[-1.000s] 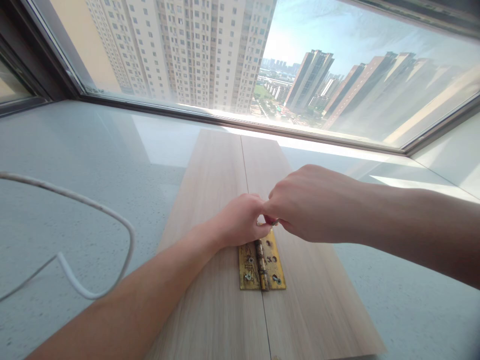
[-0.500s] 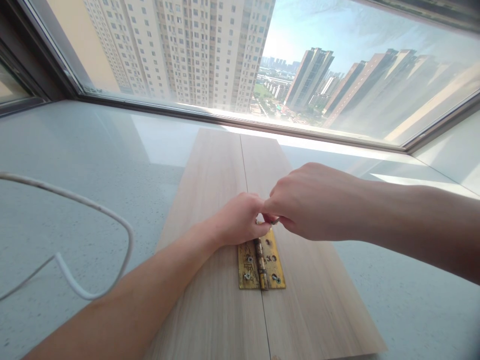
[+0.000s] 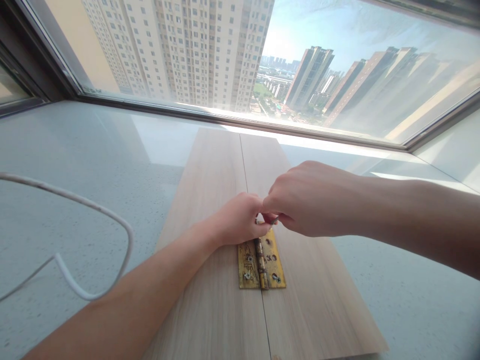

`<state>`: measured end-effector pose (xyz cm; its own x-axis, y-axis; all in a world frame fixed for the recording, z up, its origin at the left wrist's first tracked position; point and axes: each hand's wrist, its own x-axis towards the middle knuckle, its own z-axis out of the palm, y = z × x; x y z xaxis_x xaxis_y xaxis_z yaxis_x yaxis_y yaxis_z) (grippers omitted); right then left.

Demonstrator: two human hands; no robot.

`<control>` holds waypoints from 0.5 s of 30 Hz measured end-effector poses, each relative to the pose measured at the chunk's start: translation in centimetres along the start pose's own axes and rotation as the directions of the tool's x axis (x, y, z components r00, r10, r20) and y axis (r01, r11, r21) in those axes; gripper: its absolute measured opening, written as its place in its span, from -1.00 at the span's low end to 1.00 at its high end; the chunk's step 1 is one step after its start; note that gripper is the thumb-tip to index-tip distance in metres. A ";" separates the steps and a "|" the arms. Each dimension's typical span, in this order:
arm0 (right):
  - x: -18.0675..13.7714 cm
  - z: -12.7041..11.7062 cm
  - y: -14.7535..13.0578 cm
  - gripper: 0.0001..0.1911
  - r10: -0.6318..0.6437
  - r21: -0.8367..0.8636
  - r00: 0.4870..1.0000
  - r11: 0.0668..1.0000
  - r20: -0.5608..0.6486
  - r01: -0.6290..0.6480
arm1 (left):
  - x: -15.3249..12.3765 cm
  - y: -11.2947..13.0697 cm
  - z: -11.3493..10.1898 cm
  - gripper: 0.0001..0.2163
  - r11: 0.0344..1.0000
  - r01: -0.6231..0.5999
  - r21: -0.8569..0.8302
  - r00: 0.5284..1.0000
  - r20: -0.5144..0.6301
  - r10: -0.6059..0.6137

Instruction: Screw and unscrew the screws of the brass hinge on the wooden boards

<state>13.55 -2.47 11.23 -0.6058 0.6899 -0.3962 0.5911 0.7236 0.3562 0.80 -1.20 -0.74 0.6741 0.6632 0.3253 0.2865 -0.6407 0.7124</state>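
Observation:
A worn brass butt hinge (image 3: 261, 265) lies flat across the seam between two pale wooden boards (image 3: 307, 300). Screw heads show in its left leaf and one in the lower right hole; other right-leaf holes show bare. My left hand (image 3: 243, 217) rests over the hinge's upper end, thumb and fingers pinched together on something hidden. Against it, my right hand (image 3: 303, 200) is closed around a thin metal shaft (image 3: 275, 220), whose short visible part points down toward the hinge's upper right corner. The rest of the shaft is concealed by the fingers.
A white cable (image 3: 93, 205) loops over the speckled white sill (image 3: 150, 190) on the left. Beyond the boards' far end runs the dark window frame (image 3: 225, 120), with tall buildings outside the glass. A white side wall (image 3: 450, 145) stands at the right.
My right hand and forearm have shifted slightly upward, with the wrist turned a little. The left hand, the hinge and the boards stay where they were.

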 end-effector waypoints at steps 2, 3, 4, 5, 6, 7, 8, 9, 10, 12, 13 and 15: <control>-0.1 0.1 0.1 -0.82 -0.002 0.002 1.000 1.000 -0.004 0.002 | 0.0 0.0 0.0 -0.92 1.000 -0.006 0.000 1.000 0.000 0.006; -0.1 0.1 0.1 -0.82 -0.002 0.003 1.000 1.000 -0.004 0.002 | 0.0 0.0 0.0 -0.92 1.000 -0.008 0.000 1.000 0.002 0.008; -0.1 0.2 0.2 -0.83 -0.001 0.002 1.000 1.000 -0.003 0.001 | 0.0 0.1 0.0 -0.91 1.000 -0.011 -0.001 1.000 0.005 0.011; -0.1 0.2 0.2 -0.83 -0.001 -0.001 1.000 1.000 -0.002 0.001 | 0.0 0.1 0.0 -0.91 1.000 -0.016 -0.002 1.000 0.007 0.016; -0.1 0.2 0.2 -0.83 -0.002 -0.005 1.000 1.000 -0.003 0.002 | 0.0 0.1 0.0 -0.92 1.000 -0.019 -0.003 1.000 0.006 0.019; -0.1 0.2 0.2 -0.83 -0.005 -0.008 1.000 1.000 -0.004 0.005 | 0.0 0.0 0.0 -0.92 1.000 -0.021 -0.003 1.000 0.003 0.021; -0.1 0.1 0.2 -0.83 -0.008 -0.011 1.000 1.000 -0.007 0.008 | 0.0 0.0 0.0 -0.92 1.000 -0.019 -0.003 1.000 0.000 0.019; -0.1 0.1 0.2 -0.83 -0.011 -0.014 1.000 1.000 -0.009 0.010 | 0.0 0.0 0.0 -0.93 1.000 -0.014 -0.002 1.000 -0.004 0.014; -0.1 0.1 0.1 -0.83 -0.011 -0.017 1.000 1.000 -0.009 0.011 | 0.0 0.0 0.0 -0.93 1.000 -0.007 -0.002 1.000 -0.008 0.007; 0.0 0.0 0.1 -0.83 -0.009 -0.019 1.000 1.000 -0.004 0.009 | 0.0 -0.1 0.0 -0.93 1.000 0.007 -0.007 1.000 -0.009 -0.007; 0.0 0.0 0.1 -0.83 -0.007 -0.019 1.000 1.000 0.001 0.007 | 0.0 -0.1 0.0 -0.93 1.000 0.013 -0.011 1.000 -0.008 -0.013; 0.0 0.0 0.1 -0.84 0.001 -0.018 1.000 1.000 0.014 -0.001 | 0.0 -0.1 0.0 -0.92 1.000 0.021 -0.018 1.000 -0.005 -0.021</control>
<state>13.62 -2.42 11.33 -0.5975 0.6907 -0.4073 0.5824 0.7230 0.3715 0.77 -1.14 -0.84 0.6645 0.6784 0.3133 0.2883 -0.6196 0.7300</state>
